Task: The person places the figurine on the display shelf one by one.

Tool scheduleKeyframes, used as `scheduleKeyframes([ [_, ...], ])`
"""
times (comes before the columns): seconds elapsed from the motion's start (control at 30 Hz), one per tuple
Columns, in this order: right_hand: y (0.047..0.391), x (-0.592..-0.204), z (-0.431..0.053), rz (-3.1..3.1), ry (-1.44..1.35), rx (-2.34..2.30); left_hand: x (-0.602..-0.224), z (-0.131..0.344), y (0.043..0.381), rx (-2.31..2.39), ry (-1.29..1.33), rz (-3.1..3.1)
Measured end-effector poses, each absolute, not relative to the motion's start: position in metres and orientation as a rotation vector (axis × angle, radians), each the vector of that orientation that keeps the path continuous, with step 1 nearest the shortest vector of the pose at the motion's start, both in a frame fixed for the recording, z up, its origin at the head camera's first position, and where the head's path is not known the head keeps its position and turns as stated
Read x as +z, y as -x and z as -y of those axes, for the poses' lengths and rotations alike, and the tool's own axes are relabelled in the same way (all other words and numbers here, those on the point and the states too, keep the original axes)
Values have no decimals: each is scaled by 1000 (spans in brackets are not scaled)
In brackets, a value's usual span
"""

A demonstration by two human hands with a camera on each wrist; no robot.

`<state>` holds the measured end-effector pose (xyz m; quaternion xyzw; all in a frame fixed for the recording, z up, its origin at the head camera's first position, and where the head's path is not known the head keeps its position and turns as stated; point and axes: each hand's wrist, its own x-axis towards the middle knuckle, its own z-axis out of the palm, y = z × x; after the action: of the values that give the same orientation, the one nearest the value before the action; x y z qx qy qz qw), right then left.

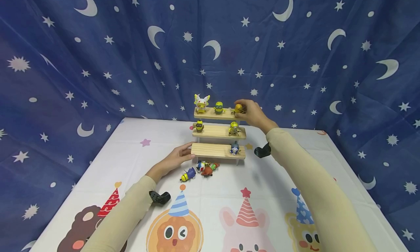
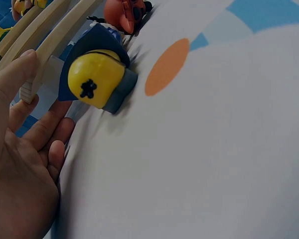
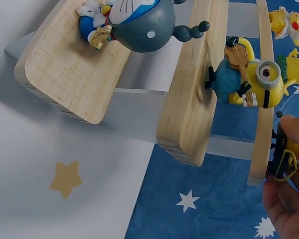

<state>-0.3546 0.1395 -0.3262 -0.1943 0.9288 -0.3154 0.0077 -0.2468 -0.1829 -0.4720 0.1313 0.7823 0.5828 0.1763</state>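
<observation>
A three-step display stand (image 1: 210, 148) of pale wooden boards on clear supports stands on the table. My right hand (image 1: 252, 112) pinches a yellow figurine (image 1: 238, 108) at the right end of the top board; its far side is hidden by the fingers. At the bottom board's left end, my left hand (image 1: 177, 158) grips the stand, thumb on the board and a finger below it. The top board also bears a white-eared figurine (image 1: 201, 103) and a minion figurine (image 1: 218, 108). A guitar-holding minion (image 3: 249, 79) is on the middle board, a grey-and-blue cat-like figurine (image 1: 234, 148) on the bottom one.
Another minion (image 1: 198, 126) stands at the middle board's left. In front of the stand lie a caped minion (image 2: 97, 77), a reddish-brown figurine (image 1: 207, 171) and a blue-and-white figurine (image 1: 200, 166). A blue star-patterned curtain (image 1: 210, 62) hangs behind the white printed tablecloth (image 1: 226, 190).
</observation>
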Motion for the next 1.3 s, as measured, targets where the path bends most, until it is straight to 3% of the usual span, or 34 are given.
scheduleKeyframes([
  [0.57,337,-295,-140,-2955,656,-1056,-475,184,246,1656,-353,-2219],
  [0.9,287,-271,-122,-2936,958,-1086,-472,184,249,1670,-386,-2195],
  [1.07,253,-292,-95,-2811,1201,-995,-472,184,250,1668,-404,-2196],
  [1.3,218,-352,-52,-2650,1449,-671,-474,187,250,1629,-421,-2218],
])
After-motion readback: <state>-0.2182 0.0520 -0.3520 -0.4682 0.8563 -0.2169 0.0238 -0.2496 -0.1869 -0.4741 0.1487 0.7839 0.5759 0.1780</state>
